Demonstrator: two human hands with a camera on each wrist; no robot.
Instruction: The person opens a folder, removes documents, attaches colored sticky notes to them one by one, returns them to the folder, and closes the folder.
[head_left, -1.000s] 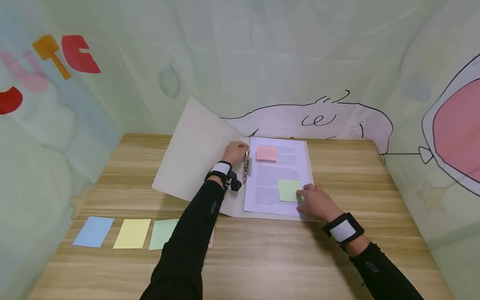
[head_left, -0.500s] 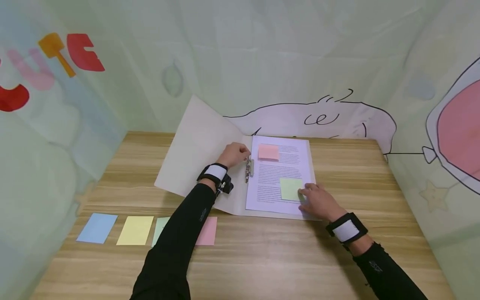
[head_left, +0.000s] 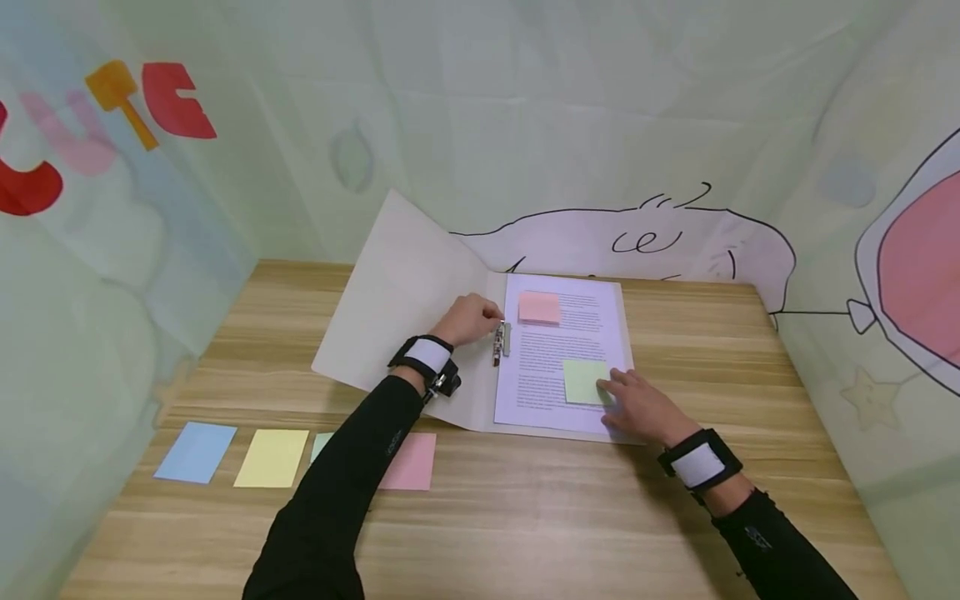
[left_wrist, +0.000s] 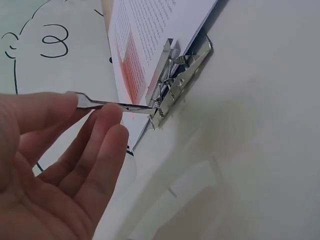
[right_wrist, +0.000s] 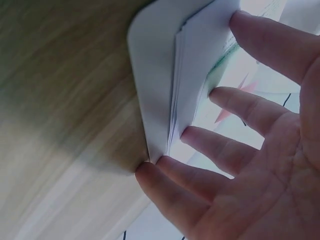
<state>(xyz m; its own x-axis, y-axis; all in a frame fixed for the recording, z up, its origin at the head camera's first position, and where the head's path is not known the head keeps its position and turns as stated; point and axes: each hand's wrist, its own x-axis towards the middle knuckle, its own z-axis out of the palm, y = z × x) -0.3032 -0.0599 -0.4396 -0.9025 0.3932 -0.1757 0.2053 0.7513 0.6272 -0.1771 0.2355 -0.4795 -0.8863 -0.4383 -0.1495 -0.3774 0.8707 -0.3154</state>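
A white folder (head_left: 405, 292) lies spread on the table, its left cover leaning up toward the wall. Printed sheets (head_left: 525, 400) rest on its right side beside a metal clip (head_left: 498, 346). My left hand (head_left: 471, 317) pinches the clip's lever (left_wrist: 115, 106), which sticks out from the clip in the left wrist view. A pink sticky note (head_left: 539, 308) is near the top of the page; a green one (head_left: 583, 383) is lower right. My right hand (head_left: 637, 404) has its fingers spread, fingertips touching the sheets' edge and the folder's rim (right_wrist: 152, 75).
Along the table's (head_left: 570, 517) left front lie sticky notes: blue (head_left: 197, 452), yellow (head_left: 272, 458), green (head_left: 321, 443) and pink (head_left: 408, 462). My left sleeve (head_left: 337, 492) partly covers the last two. Printed fabric walls (head_left: 465, 125) stand behind and at the sides.
My left hand has shifted slightly nearer along the clip, still pinching the lever, and its forearm has swung left, uncovering the pink note on the table. The right hand stays at the sheets' edge.
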